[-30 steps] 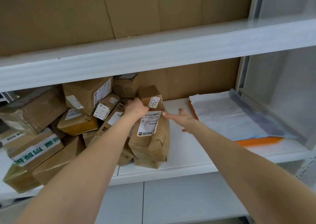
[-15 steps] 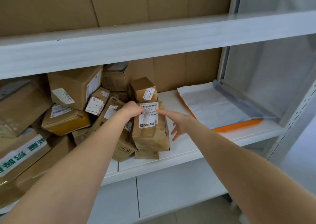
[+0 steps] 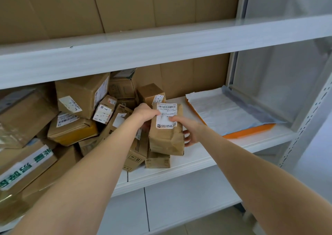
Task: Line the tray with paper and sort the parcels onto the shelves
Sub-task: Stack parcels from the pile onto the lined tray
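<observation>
A brown paper-wrapped parcel (image 3: 166, 137) with a white barcode label stands on end in the middle of the white shelf (image 3: 197, 155). My left hand (image 3: 143, 111) grips its upper left edge, thumb on the label. My right hand (image 3: 186, 128) holds its right side, thumb across the label and fingers behind. An orange tray (image 3: 251, 130) lined with white paper (image 3: 221, 112) lies on the same shelf to the right.
Several cardboard parcels (image 3: 80, 98) lie piled on the shelf's left half, some leaning on each other. Another white shelf (image 3: 161, 48) runs above, backed by cardboard. A perforated metal upright (image 3: 309, 119) stands at the right. A lower shelf (image 3: 170, 198) sits below.
My right hand has closed in from beside the parcel and now holds its right side. My left hand has slid onto the parcel's top edge. The camera has drifted right and back.
</observation>
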A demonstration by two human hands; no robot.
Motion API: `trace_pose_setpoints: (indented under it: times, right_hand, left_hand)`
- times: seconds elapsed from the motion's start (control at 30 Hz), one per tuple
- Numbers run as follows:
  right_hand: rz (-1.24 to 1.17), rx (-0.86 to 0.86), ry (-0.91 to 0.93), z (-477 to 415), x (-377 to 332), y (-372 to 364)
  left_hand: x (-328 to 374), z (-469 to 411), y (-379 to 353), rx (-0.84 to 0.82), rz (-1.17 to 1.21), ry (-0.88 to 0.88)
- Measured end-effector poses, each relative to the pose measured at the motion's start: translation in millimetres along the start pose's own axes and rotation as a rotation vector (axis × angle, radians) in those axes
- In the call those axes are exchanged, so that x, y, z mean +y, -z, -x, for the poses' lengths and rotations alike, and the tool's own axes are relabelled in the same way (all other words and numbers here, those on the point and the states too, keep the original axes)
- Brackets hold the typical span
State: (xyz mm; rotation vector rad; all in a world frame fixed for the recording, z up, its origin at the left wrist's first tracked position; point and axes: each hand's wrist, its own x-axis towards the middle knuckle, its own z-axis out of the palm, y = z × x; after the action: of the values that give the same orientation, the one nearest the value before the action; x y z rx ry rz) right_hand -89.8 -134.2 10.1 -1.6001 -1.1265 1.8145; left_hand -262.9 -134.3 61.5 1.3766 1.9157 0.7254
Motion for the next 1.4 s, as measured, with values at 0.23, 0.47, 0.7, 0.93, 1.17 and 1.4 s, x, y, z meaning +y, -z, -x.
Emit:
trace_pose_setpoints:
  times: [0.23, 0.47, 0.7, 0.93, 1.17, 1.4]
  right_hand:
    - [-0.298, 0.093, 0.122, 18, -11, 33]
    - [-0.481, 0.277, 0.189, 24, -16, 66]
    - [-0.548, 0.255, 0.182, 22, -13, 88]
    - [-0.587, 0.281, 0.184, 16, -15, 117]
    - [-0.563, 0.316, 0.156, 7, -13, 151]
    - [-0.567, 0.331, 0.14, -3, -14, 188]
  left_hand:
    - [33, 15, -10, -0.225, 0.189, -0.063]
    - [49, 13, -31, -0.514, 0.178, 0.005]
    - [68, 7, -66, -0.406, 0.282, -0.031]
    - [88, -10, -95, -0.331, 0.366, -0.072]
    - [106, -23, -129, -0.31, 0.417, -0.025]
    - [125, -38, -160, -0.351, 0.465, 0.07]
